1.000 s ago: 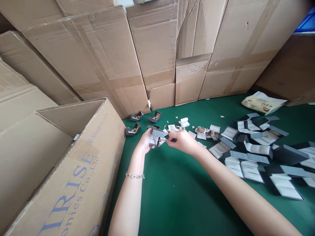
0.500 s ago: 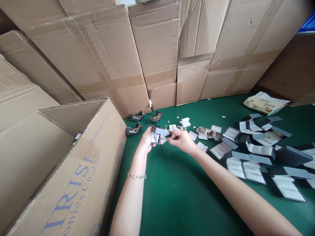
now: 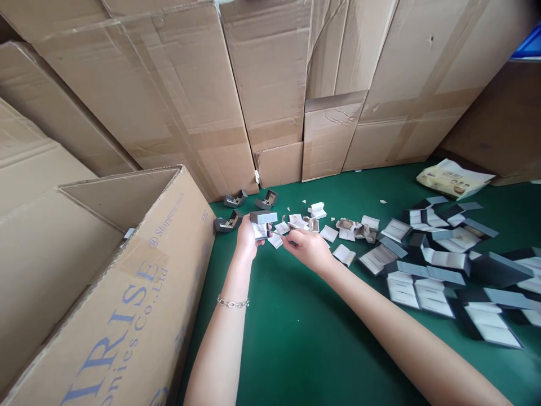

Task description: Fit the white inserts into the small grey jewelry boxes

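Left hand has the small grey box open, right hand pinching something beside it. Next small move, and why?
Probably ease the right hand a little leftward, bringing its pinched small item to the white insert of the small open grey hinged box that the left hand holds. The lid is up and the fingertips sit just beside the opening. What the item is cannot be told.

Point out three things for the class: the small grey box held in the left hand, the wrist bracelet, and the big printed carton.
small grey box (image 3: 262,217), head view, on its raised lid.
bracelet (image 3: 232,303), head view, on the chain across the left wrist.
printed carton (image 3: 139,293), head view, on its lettered side wall.
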Available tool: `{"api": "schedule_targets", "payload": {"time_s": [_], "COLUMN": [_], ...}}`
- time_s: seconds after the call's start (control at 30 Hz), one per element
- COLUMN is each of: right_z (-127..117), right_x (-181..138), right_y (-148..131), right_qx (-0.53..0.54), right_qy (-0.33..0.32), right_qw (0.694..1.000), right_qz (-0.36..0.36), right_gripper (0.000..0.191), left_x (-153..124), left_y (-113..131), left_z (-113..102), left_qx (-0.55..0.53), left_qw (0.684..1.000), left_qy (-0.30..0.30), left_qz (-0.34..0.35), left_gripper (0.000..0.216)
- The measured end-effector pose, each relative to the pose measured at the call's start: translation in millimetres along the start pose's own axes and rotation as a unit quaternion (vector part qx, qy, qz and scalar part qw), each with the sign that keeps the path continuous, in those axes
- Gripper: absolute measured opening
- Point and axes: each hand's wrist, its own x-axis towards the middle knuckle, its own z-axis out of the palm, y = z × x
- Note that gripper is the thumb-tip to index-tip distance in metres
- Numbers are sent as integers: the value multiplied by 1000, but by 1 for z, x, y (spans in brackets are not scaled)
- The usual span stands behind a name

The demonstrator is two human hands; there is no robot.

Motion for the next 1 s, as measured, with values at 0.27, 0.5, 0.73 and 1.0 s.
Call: {"api": "schedule_targets", "payload": {"time_s": [0.27, 0.5, 0.73, 1.0], "right_z": [6, -3, -18, -28], "right_x": [-3, 2, 9, 12], "right_y": [-1, -7, 4, -4], "right_qx": [-7, 118, 60, 107], "right_qy": [47, 8, -75, -80], "right_qw": [999, 991, 995, 991], "right_qz": [-11, 64, -37, 31], "right_gripper": [34, 30, 27, 26], "left_x": [0, -6, -4, -9], "left_y": [-1, 1, -2, 1], "left_z": [-2, -4, -14, -9], "left_qx": [-19, 19, 130, 127], "left_qw": [998, 988, 967, 968], "left_qy": [-61, -149, -205, -208], "left_qz": [-5, -30, -75, -52], "left_gripper": [41, 45, 48, 44]}}
